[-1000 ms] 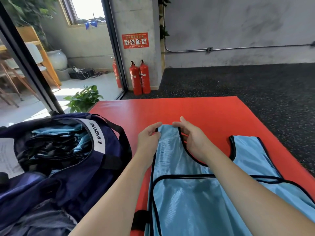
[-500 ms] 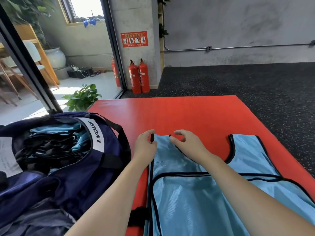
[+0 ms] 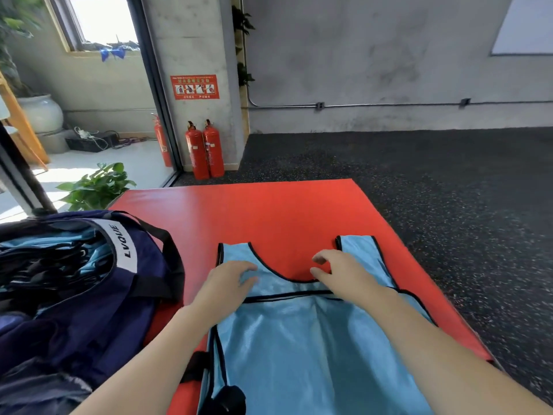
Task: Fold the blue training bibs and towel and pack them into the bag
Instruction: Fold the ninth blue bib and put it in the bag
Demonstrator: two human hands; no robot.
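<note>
Light blue training bib (image 3: 314, 339) with black piping lies spread flat on the red padded mat (image 3: 269, 211), neck opening away from you, both shoulder straps laid out on the red. Your left hand (image 3: 223, 284) rests palm down on the bib's left strap, fingers (image 3: 247, 269) loosely spread and only slightly curved, pinching nothing. Your right hand (image 3: 344, 272) sits over the base of the right strap beside the neckline, fingers (image 3: 318, 259) relaxed and a little curled, tips pointing toward the neck opening; whether they touch the cloth cannot be told. Neither hand grips fabric.

Dark navy sports bag (image 3: 98, 295) with a white LVQUE band stands open on the left, just beside the bib, its near edge overlapping the mat. More light blue bibs with black trim (image 3: 59, 253) are bunched inside it.

Beyond the mat: dark speckled rubber floor (image 3: 434, 181), two red fire extinguishers (image 3: 205, 149) against a concrete pillar, a green potted plant (image 3: 95, 187) near the doorway.
</note>
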